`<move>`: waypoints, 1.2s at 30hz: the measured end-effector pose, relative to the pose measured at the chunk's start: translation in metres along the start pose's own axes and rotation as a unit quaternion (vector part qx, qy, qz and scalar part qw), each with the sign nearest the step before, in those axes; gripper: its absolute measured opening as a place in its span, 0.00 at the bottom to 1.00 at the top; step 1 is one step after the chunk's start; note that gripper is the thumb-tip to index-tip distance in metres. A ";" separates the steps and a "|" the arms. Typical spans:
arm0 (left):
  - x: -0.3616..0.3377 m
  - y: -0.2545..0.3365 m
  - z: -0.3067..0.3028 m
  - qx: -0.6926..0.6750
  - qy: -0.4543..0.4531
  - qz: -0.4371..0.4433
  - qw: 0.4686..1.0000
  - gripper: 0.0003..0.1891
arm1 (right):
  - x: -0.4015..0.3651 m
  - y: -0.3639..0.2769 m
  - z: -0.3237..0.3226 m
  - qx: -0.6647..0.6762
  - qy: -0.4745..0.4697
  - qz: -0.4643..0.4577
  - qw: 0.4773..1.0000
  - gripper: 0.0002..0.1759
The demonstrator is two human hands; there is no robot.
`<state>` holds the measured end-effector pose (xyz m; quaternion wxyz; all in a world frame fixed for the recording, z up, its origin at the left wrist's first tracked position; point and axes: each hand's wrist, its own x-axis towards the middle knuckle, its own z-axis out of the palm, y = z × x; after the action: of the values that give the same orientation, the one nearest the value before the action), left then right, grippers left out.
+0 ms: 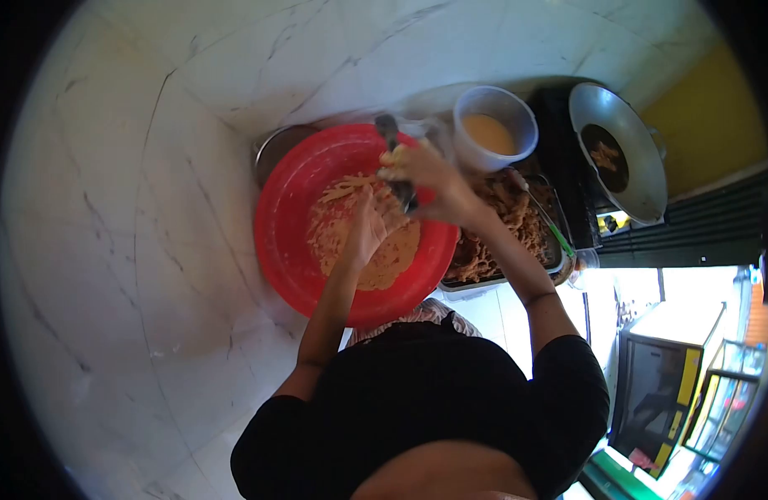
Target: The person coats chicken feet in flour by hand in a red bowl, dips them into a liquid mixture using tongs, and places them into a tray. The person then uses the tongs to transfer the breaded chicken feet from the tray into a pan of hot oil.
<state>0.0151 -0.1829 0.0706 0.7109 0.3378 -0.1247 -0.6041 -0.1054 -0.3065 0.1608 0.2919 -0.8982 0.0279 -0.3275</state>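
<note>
A large red basin point(284, 233) holds pale orange batter point(392, 262) mixed with thin strips. My left hand point(363, 229) reaches down into the basin with its fingers spread on the mix. Above the basin's far side, my right hand point(426, 177) grips a dark-handled utensil point(390, 133); the handle sticks up past the rim. The end of the utensil below the hand is mostly hidden. Both hands are smeared with batter.
A white tub point(494, 125) of orange batter stands just right of the basin. Below it, a metal tray point(505, 229) holds fried pieces and green-handled tongs point(551, 225). A wok point(617, 154) with dark oil sits far right, and a metal bowl point(276, 146) behind the basin. White marble surrounds them.
</note>
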 end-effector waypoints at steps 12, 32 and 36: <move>-0.039 -0.004 -0.096 -0.084 0.015 0.147 0.985 0.13 | -0.031 -0.019 0.130 0.246 -0.140 -0.010 0.959 0.37; -0.118 -0.009 -0.125 0.406 0.311 0.274 0.814 0.17 | -0.025 0.059 0.147 0.073 -0.201 0.261 0.941 0.32; -0.151 0.010 -0.108 0.515 0.278 0.184 0.790 0.14 | -0.019 0.104 0.156 -0.008 -0.236 0.220 0.946 0.32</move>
<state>0.0495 -0.0044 0.0320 0.5335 0.7776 -0.2743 -0.1886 -0.0111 -0.3097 -0.0023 0.3476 -0.9237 0.1577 -0.0334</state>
